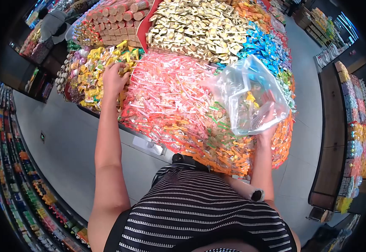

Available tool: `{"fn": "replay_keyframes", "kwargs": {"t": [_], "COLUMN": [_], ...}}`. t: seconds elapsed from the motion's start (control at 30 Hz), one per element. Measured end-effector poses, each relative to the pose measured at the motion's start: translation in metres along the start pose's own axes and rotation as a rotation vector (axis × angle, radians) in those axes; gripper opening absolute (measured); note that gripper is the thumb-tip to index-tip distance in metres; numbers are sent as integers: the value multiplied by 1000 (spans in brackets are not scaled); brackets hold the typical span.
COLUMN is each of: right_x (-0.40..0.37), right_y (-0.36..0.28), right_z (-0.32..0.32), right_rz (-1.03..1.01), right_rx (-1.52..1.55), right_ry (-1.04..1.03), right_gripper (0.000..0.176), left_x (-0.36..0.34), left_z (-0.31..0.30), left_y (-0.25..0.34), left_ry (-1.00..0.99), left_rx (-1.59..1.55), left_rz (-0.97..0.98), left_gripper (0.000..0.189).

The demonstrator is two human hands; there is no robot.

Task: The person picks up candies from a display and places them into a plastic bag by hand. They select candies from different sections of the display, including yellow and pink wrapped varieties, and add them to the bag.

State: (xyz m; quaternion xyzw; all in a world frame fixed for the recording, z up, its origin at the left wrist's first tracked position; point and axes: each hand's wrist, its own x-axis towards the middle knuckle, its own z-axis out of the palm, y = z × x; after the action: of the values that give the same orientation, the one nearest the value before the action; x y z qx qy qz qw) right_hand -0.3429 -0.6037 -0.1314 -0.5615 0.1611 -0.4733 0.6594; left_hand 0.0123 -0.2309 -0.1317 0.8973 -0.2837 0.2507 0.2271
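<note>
At the left of the display, my left hand [115,77] reaches down into a heap of yellow-wrapped candies [91,73]. Its fingers are curled among the wrappers, and whatever lies between them is hidden. On the right, my right hand [267,116] grips a clear plastic bag [242,111] by its near side, the fingers seen partly through the film. A few yellow-wrapped pieces [252,99] show inside the bag. It is held above pink-wrapped lollipops [166,88] and orange-wrapped lollipops [225,157].
Farther back are cream-wrapped candies [195,29], blue-wrapped candies [262,44] and stacked red-and-brown rolls [115,21], split by a red divider [147,25]. Shelves of goods [357,126] stand across the aisle at right, more shelves [19,176] at left. A person in a grey cap [53,25] is at upper left.
</note>
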Motion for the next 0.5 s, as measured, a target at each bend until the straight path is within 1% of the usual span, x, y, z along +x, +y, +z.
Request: {"fn": "replay_keyframes", "kwargs": {"t": [0.03,0.1,0.13,0.17,0.2,0.23,0.3,0.33,0.37,0.4,0.43,0.47,0.5], "right_x": [-1,-2,-2,-2,-2,-3,-7,-9,-12,-17,-20,-22,-23], "right_y": [1,3,5,7,8,9,10,10,12,11,10,7,1], "right_z": [0,0,-1,-1,-2,-2,-4,-6,-7,-11,-12,-9,-3], "right_rz": [-11,-37,-54,-71,-86,-98,-112,-113,-109,-67,-26,-27,-59], "right_rx": [-15,-72,-115,-159,-196,-224,-259,-271,-274,-328,-382,-386,-334], "right_ry": [-24,-41,-36,-33,-39,-57,-124,-171,-181,-163,-144,-152,-172], "right_gripper": [49,48,47,46,45,44,42,41,41,42,43,43,43], "left_x": [-3,-11,-12,-12,-14,-15,-23,-29,-37,-43,-45,-48,-48], "left_z": [2,1,-4,-11,-15,-29,-52,-55,-59,-62,-61,-53,-43], "left_y": [-1,-5,-1,5,18,49,122,152,182,213,243,263,283], "left_ry": [-43,2,-39,-55,69,128,138,134,32,-106,-166,-311,-353], "left_rx": [-47,92,107,61,48,-52,-346,-499,-623,-749,-870,-989,-1031], "left_rz": [-46,19,43,111,165,171,191,337,454,528,558,509,517], "left_gripper": [33,32,30,27,24,21,20,19,18,15,16,17,17]}}
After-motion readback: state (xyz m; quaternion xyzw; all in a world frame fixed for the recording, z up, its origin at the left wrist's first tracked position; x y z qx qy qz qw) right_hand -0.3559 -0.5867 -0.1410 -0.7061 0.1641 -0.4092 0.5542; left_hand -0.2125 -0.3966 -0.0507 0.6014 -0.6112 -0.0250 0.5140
